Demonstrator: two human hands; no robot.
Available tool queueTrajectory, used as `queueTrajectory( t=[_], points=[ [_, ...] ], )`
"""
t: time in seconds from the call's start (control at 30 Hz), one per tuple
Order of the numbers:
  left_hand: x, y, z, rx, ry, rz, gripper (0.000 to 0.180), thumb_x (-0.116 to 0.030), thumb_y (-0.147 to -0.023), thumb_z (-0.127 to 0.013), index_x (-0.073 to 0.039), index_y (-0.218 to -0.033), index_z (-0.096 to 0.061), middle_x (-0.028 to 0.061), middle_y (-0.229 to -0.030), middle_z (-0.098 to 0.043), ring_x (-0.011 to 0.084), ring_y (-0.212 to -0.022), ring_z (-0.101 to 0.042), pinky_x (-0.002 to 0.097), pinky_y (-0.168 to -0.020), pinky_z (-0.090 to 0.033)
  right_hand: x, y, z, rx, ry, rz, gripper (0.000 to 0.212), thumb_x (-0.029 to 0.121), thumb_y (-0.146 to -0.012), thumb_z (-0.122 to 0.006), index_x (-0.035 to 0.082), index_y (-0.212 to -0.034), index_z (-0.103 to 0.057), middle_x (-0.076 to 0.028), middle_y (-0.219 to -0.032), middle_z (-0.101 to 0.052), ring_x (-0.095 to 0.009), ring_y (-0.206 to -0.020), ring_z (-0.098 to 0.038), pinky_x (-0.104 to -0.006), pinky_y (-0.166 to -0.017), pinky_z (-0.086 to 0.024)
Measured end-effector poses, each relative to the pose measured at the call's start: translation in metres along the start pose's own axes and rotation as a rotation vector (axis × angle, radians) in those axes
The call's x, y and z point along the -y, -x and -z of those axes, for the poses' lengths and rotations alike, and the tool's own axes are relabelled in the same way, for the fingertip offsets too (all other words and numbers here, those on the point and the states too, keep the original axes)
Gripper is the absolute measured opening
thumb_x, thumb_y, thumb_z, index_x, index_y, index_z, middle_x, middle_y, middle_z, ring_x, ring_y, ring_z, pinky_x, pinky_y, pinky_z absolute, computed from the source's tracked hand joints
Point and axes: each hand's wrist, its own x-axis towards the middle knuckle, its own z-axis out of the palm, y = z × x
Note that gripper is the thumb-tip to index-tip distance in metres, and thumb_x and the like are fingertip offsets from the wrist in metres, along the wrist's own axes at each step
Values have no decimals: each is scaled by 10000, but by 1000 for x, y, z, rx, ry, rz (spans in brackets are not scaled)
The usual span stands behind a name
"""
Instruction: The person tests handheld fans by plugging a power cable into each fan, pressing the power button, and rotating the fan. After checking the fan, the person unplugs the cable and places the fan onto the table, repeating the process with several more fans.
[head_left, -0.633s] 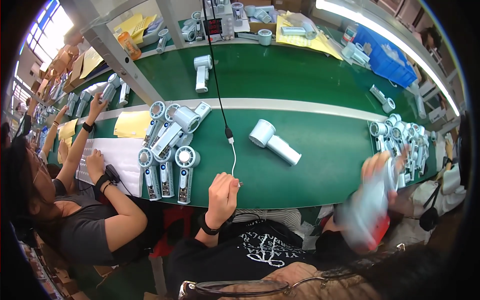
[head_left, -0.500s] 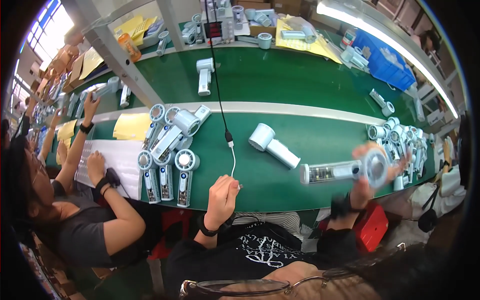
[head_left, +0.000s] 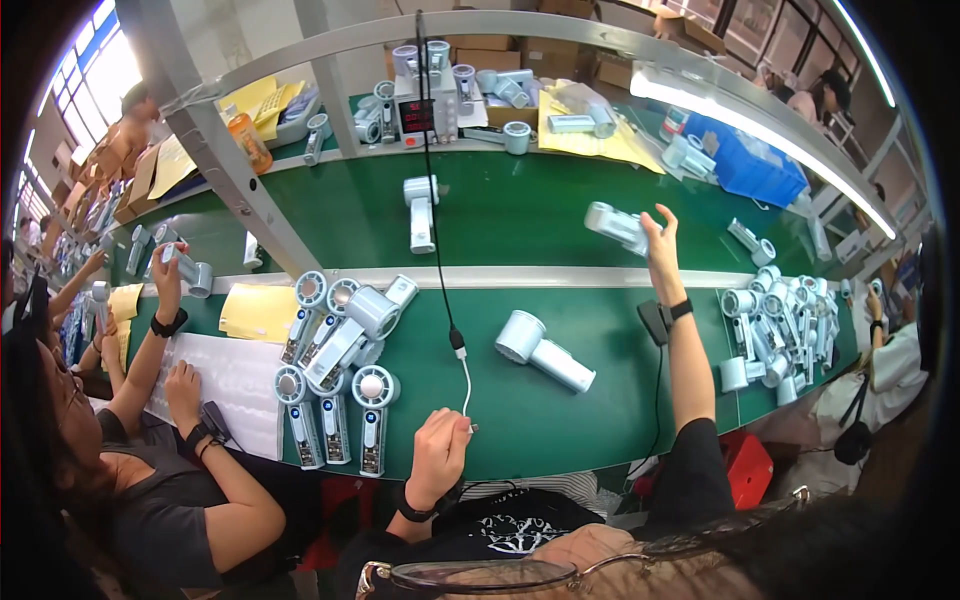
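Note:
Near the front edge, my left hand [head_left: 438,455] is closed on the end of a white charging cable [head_left: 466,385], its small plug poking out past the fingers. This cable joins a black cord [head_left: 440,260] hanging from above. My right hand [head_left: 662,245] reaches over the far green surface, thumb and fingers at the end of a pale blue handheld fan [head_left: 615,225], which looks slightly blurred. Between my hands another handheld fan [head_left: 545,352] lies on the near table. Left of my left hand lies a group of handheld fans [head_left: 372,420], several with circuitry showing in their handles.
A heap of fans [head_left: 775,320] lies at the right. Beyond a pale rail [head_left: 560,277], one fan [head_left: 420,215] rests on the far surface. A blue bin [head_left: 750,160] stands at the back right. A co-worker's arm [head_left: 230,480] is close on the left.
My right hand has carried a fan from the near right side forward, over the far surface. My left hand keeps the cable end. The view has tilted upward.

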Motion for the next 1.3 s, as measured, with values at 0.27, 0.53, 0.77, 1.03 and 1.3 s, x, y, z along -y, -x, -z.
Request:
queueTrajectory(
  t=[0.27,0.53,0.77,1.03,1.3],
  points=[
    [1,1,4,27,33,-11,303,-46,-938,-458,21,-643,-451,109,-599,-459,266,-551,-426,362,-535,-337,-49,-85,-29,-248,1429,647,610,263,-762,-742,4,-1225,-441,-178,-1020,-567,-331,-1034,-530,-463,-946,-364],
    [-2,-2,5,35,56,-55,292,-33,-928,-469,22,-641,-454,105,-599,-467,260,-550,-435,360,-524,-341,-138,-55,-221,466,1511,223,725,642,-784,-547,-44,-978,-682,-262,-1142,-519,-424,-1143,-425,-565,-1001,-299],
    [-6,6,10,18,43,-58,290,-34,-927,-470,19,-642,-458,102,-596,-465,259,-547,-431,352,-532,-341,-141,-40,-247,452,1358,242,664,455,-730,-710,-17,-1162,-532,-250,-1062,-585,-401,-1063,-541,-452,-885,-443],
    [-8,13,10,47,75,-34,276,-48,-938,-461,16,-670,-462,100,-617,-467,243,-556,-434,340,-544,-349,-27,-4,-183,593,1202,202,597,194,-744,-689,31,-1229,-381,-176,-991,-588,-289,-890,-609,-393,-759,-502],
    [-33,9,-23,174,286,47,170,-53,-965,-431,19,-826,-496,91,-714,-499,203,-619,-495,299,-593,-400,68,126,-107,583,63,-344,528,120,-869,-539,84,-1356,-337,-75,-1163,-488,-174,-979,-539,-358,-836,-505]
  ],
)
